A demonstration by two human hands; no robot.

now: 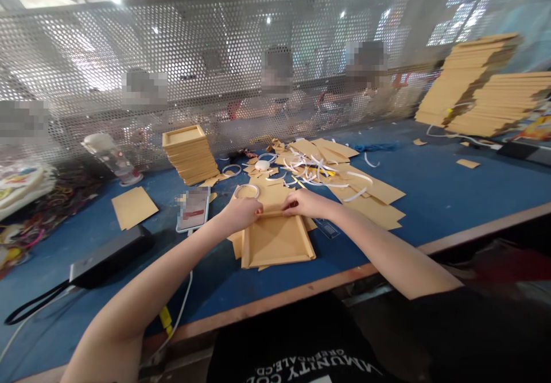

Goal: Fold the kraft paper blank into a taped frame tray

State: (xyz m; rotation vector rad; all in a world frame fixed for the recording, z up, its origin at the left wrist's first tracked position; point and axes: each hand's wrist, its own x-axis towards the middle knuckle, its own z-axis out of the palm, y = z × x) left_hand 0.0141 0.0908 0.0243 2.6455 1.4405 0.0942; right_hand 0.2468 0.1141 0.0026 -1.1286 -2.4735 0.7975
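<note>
A brown cardboard tray [275, 244] with folded-up sides lies on the blue table [430, 193] in front of me. My left hand [241, 213] and my right hand [303, 204] both pinch the tray's far flap, fingers closed on the cardboard edge. A roll of clear tape [247, 190] sits just beyond the hands. A phone [193, 209] with a white cable lies to the left of my left hand.
A stack of finished trays [189, 153] stands at the back left. Flat cardboard sheets and white paper strips [327, 170] litter the middle. Tall cardboard stacks [482, 87] fill the far right. A black power bank [112, 256] lies left. A perforated metal screen [241, 61] has people behind it.
</note>
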